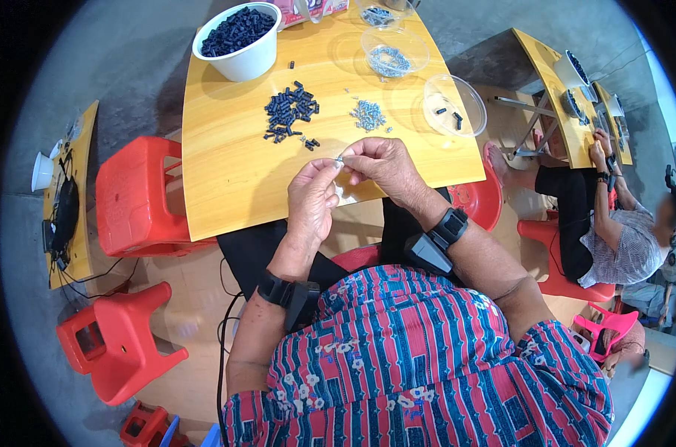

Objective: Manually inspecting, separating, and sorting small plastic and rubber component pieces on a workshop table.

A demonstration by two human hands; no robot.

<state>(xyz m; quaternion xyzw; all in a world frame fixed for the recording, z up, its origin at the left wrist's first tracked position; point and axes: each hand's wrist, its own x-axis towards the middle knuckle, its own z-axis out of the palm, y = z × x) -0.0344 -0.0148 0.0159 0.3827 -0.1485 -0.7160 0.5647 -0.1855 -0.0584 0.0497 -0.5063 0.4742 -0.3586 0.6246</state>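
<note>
My left hand and my right hand meet over the near edge of the wooden table. Thumb and fingers of both are pinched together at one tiny piece, mostly hidden and too small to name. Just beyond them lies a loose heap of short black cylindrical pieces, with a few strays on its near side. To the right of that heap is a smaller pile of shiny metal pieces. A round clear plastic dish at the table's right side holds a few black pieces.
A white tub full of black pieces stands at the far left of the table. Clear dishes with metal pieces sit at the far right. Red stools flank the table. Another person works at a table on the right.
</note>
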